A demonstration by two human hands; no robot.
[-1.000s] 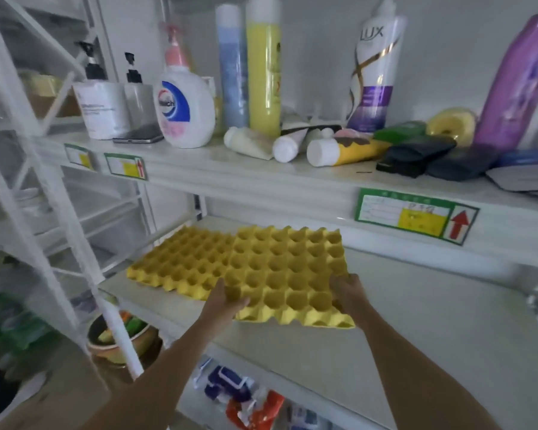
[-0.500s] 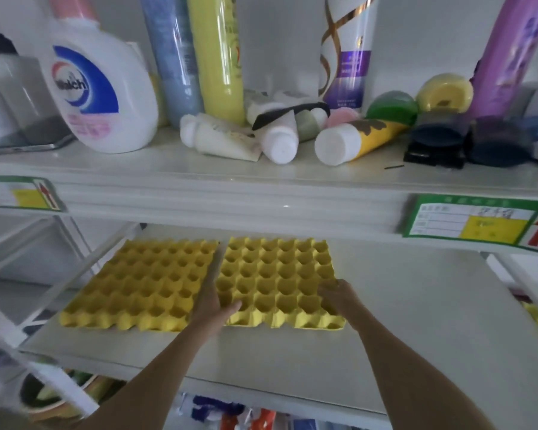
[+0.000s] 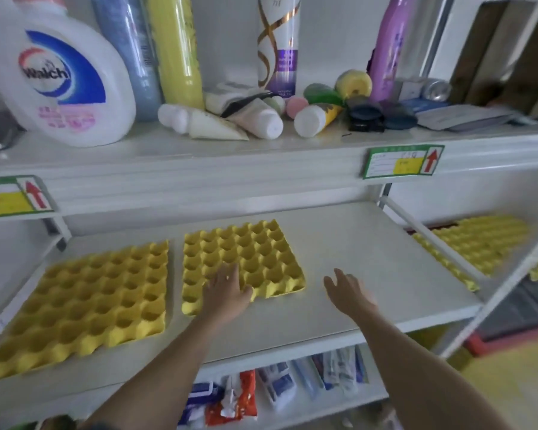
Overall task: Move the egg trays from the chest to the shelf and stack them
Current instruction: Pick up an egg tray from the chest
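left hand (image 3: 227, 290) flat on egg tray (image 3: 246, 259), right hand (image 3: 348, 290) beside it

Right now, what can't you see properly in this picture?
All in the head view:
- Front edge of the right egg tray: covered by the left hand.
- Walch bottle: top cut off by the picture's edge.
- Shelf label: writing too blurry.
- More egg trays at right: partly behind the shelf frame.

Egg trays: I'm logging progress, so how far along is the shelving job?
Done: two egg trays lie side by side on the shelf, left tray and right tray. In hand: left hand rests on the right tray; right hand is open beside it. Left: stacking; neither tray is stacked.
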